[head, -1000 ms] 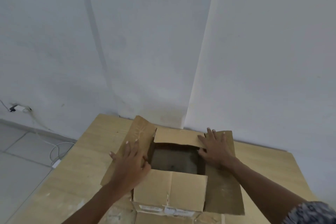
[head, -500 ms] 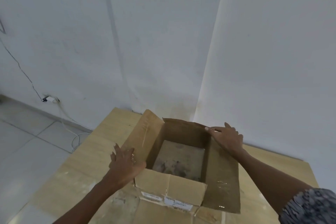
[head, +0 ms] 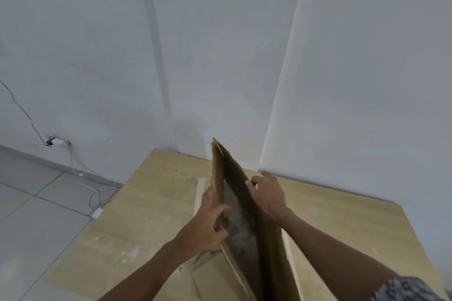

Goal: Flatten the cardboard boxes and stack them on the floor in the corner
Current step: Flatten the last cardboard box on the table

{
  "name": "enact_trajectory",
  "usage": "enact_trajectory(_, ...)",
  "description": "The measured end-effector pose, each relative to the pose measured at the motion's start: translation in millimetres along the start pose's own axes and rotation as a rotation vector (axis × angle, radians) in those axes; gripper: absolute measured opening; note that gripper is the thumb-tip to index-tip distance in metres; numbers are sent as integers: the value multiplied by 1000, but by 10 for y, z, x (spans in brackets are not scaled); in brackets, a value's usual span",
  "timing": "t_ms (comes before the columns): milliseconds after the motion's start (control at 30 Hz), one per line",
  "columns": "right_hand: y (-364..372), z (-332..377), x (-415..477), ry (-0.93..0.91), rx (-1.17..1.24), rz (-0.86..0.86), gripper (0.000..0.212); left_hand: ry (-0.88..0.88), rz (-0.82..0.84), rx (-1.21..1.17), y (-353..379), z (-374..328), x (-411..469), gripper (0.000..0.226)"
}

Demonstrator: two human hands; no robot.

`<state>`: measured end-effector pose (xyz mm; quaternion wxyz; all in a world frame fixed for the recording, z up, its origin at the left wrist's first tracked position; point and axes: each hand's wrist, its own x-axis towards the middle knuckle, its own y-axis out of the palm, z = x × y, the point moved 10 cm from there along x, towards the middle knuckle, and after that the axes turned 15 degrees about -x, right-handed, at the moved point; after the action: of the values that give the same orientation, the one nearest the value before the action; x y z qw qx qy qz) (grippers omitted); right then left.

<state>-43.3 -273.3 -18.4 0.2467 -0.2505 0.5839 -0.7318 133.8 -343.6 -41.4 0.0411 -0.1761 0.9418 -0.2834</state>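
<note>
1. The cardboard box stands on edge on a light wooden tabletop. It is squeezed nearly flat, so its side panels form a narrow wedge with only a slim gap of stained inner face showing. Its upper corner points toward the corner of the white walls.
2. The left hand grips the box's left panel. The thumb is curled over onto the inner face and the fingers are behind the panel on its outer side.
3. The right hand lies against the outer face of the right panel, with its fingertips hooked over the panel's upper edge. The two hands hold the box between them.
4. Pale flat cardboard lies on the tabletop beneath and left of the box. I cannot tell whether it is a flap of the same box.
5. A patterned sleeve shows at the lower right on the right arm.
6. To the left is a grey tiled floor. A white cable loops there to a small white adapter beside the tabletop's edge.
7. A wall socket sits low on the left wall, with a dark wire running up from it.
</note>
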Motion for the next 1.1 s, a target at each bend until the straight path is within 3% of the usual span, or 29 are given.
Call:
enact_trajectory(133, 67, 225, -151, 95, 148, 23, 35, 79, 51, -169, 135, -219, 85, 63)
enact_trajectory(333, 325, 408, -480, 258, 521, 142, 34, -60, -18, -655, 238, -27, 170, 60)
enact_trajectory(433, 433, 480, -600, 236, 594, 213, 39, -197, -107, -999, 215, 105, 136, 39)
enact_trajectory(533, 454, 536, -634, 179, 559, 239, 52, -315, -308, -1172, 127, 261, 88, 30)
enact_trajectory(700, 260, 873, -838, 112, 578, 252, 51, -491, -352, -1624, 432, 221, 41, 47)
enact_trajectory(967, 248, 916, -764, 36, 328, 152, 64, -518, -292, -1794, 486, 336, 192, 67)
enact_trajectory(1100, 233, 933, -736, -36, 228, 169, 75, -559, -285, -1687, 447, 397, 189, 68)
